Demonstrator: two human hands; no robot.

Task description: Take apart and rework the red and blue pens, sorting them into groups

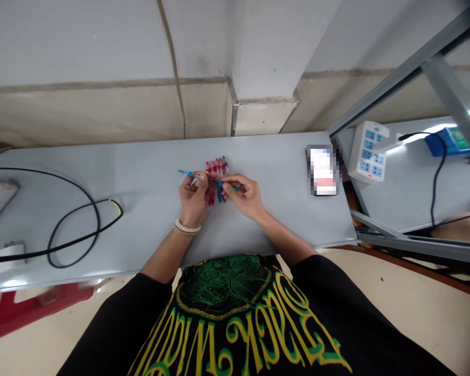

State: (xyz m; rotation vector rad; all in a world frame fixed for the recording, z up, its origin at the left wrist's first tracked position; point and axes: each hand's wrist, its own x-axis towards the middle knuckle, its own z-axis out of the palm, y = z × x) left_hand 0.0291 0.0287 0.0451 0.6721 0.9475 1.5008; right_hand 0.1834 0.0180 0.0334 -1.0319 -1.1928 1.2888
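A slim pen with blue ends slants between my two hands, above the grey table. My left hand is closed, pinching it between thumb and fingers. At its right end, my right hand is closed on it too, with thumb and fingertips together. I cannot tell if the pen is in one piece. Beneath my hands several red pens lie side by side, partly hidden by the fingers. A blue pen part and a dark-tipped pen show among them.
A phone lies toward the table's right end. Black cable loops across the left side, near a white adapter. Beyond a metal frame at right are a white power strip and a blue box. A wall backs the table.
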